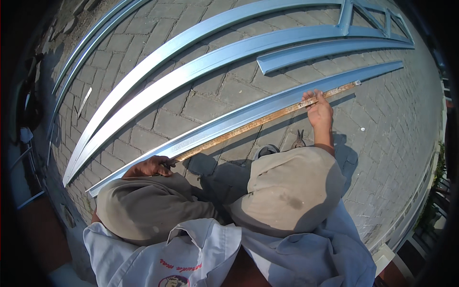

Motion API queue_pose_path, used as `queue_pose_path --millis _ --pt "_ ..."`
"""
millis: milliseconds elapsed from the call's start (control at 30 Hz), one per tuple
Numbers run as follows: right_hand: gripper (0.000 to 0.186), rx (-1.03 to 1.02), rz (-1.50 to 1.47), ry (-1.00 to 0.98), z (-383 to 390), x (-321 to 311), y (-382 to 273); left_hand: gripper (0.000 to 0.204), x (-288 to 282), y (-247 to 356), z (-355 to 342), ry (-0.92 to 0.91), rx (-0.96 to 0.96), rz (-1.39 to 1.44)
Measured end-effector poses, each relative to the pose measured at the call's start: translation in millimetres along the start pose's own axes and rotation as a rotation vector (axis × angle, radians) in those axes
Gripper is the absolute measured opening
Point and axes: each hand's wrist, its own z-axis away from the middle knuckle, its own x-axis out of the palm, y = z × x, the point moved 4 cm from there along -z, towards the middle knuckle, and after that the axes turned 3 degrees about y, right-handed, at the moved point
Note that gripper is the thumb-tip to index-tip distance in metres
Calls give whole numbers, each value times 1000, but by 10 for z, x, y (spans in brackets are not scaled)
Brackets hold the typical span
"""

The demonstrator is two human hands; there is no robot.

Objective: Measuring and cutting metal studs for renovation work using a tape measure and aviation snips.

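Note:
A long rusty flat metal bar (258,123) slants across in front of my knees, rising toward the right. My right hand (319,112) has its fingers closed round the bar not far from its far right end. At the bar's lower left end is my left hand (150,166), fingers curled on it; my left knee covers part of this hand. Right behind the bar, and running along it, lies a bluish-silver metal channel (215,129) on the paving. Its left end reaches past my left hand.
Beyond lie a shorter channel (330,50) and a long metal truss frame (234,50) with diagonal braces at the right. More metal lengths (91,55) lie far left, near a thin strip (84,103). A dark two-pronged tool (299,137) sits by my right knee on the brick paving (382,105).

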Motion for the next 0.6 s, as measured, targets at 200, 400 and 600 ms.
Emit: queue_pose_path --millis 200,400,600 --pt "46 478 454 -493 1094 284 1119 56 235 -489 167 18 -47 32" --pt "39 429 981 -724 1115 -72 1448 55 347 -1317 800 275 -305 133" --pt "29 -583 1754 -229 639 -1273 865 53 995 -1868 940 423 -428 281"
